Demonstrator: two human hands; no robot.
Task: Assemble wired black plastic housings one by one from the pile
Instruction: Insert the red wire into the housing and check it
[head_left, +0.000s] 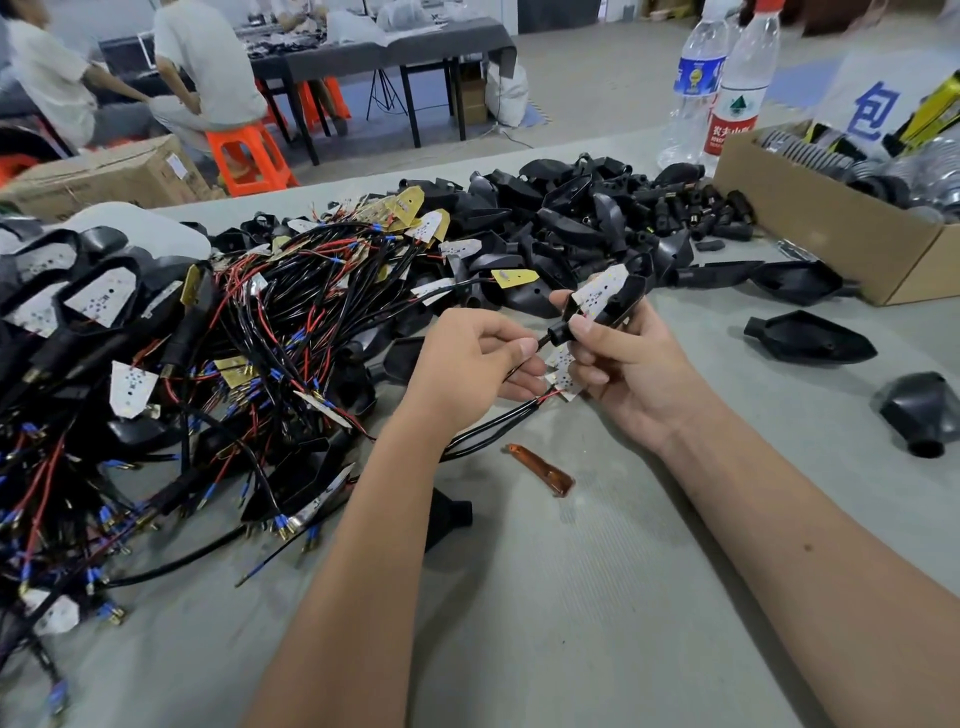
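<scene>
My right hand (631, 374) grips a black plastic housing (613, 304) by its narrow neck, with a white LED board (597, 291) lying in its open top. A second white board (563, 371) is held under the same fingers. My left hand (475, 364) pinches the black wire (519, 366) that comes out of the housing's neck. Red and black leads (498, 421) trail down from both hands to the grey table (571, 597). A big tangle of wired boards (234, 353) lies at the left, and a heap of empty black housings (571, 218) lies behind my hands.
Two loose housings (810, 343) (919, 413) lie at the right. A cardboard box (831, 228) of parts stands at the far right with two water bottles (722, 88) behind it. A small amber strip (543, 470) lies near my wrists. People sit on orange stools in the background.
</scene>
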